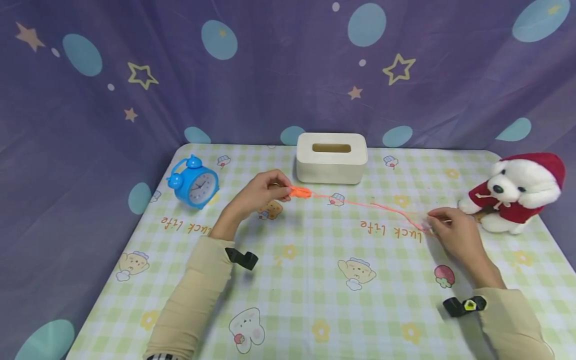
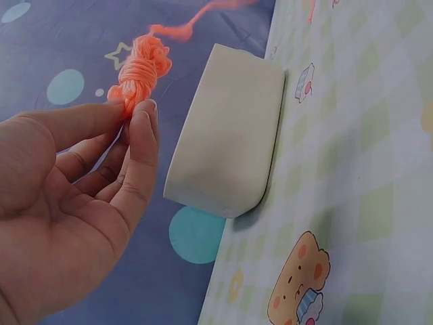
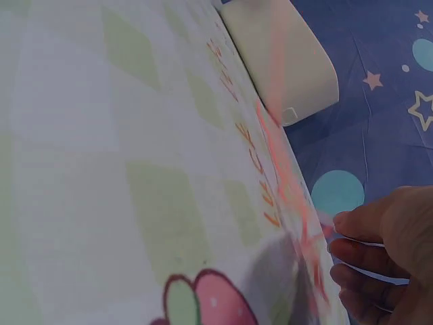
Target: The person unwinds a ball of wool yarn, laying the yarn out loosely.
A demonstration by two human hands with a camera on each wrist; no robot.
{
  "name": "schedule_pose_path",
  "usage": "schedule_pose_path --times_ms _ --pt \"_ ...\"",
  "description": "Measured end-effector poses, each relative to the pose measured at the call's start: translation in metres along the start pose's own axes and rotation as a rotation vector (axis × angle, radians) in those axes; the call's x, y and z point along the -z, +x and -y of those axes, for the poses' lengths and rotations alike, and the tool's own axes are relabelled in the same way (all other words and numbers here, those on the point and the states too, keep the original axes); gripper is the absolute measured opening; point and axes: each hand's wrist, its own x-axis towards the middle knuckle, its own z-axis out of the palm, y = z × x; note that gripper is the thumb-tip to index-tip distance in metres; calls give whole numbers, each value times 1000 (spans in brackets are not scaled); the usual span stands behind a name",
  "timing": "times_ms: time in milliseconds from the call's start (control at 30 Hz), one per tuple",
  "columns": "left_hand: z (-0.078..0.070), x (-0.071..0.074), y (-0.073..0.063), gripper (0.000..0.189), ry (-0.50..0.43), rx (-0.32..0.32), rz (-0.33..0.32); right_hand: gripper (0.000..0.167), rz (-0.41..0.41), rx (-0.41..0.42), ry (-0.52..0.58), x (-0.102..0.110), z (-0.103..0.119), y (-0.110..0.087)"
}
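Blue alarm clock, at left; left hand, pinching an orange yarn bundle; cream tissue box, standing just behind bundle and strand. The strand's long axis runs rightward from the bundle, slightly toward the person, to the right hand, whose fingertips pinch it. White plush toy sits just beside that hand.

Head view forward, down — wrist views close, seemingly sideways, box in both

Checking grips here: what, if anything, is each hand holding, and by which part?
Left hand pinches the orange yarn bundle by one end; right hand pinches its trailing strand, exact spot blurred.
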Motion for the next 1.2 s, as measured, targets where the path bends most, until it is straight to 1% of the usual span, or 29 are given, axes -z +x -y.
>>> schedule_pose_path --times_ms 167,300,433,500,633,700,800,900,1033,1200 --pt "1 -1 1 10 12 -9 -4 19 30 0 21 -1 11 5" --pt "1 -1 1 11 9 -16 0 20 26 33 60 -5 30 12" --pt "0 -2 1 11 -7 -20 6 20 12 101 129 -14 56 21" --pt "-1 -3 1 10 -11 -22 10 20 6 152 166 -21 71 26" --pt "-2 -4 2 10 13 -22 12 20 7 248 241 -36 101 35" --pt "-3 -5 3 10 21 -22 13 21 27 290 285 -44 115 38" --pt "-3 -6 3 10 33 -17 14 23 87 334 363 -56 135 41" --pt "-4 -6 4 9 32 -17 15 24 144 358 436 -68 150 43" --pt "-4 -7 4 10 30 -14 14 21 198 371 515 -81 163 44" --pt "-5 -7 4 10 21 -13 13 13 224 341 545 -89 171 43"
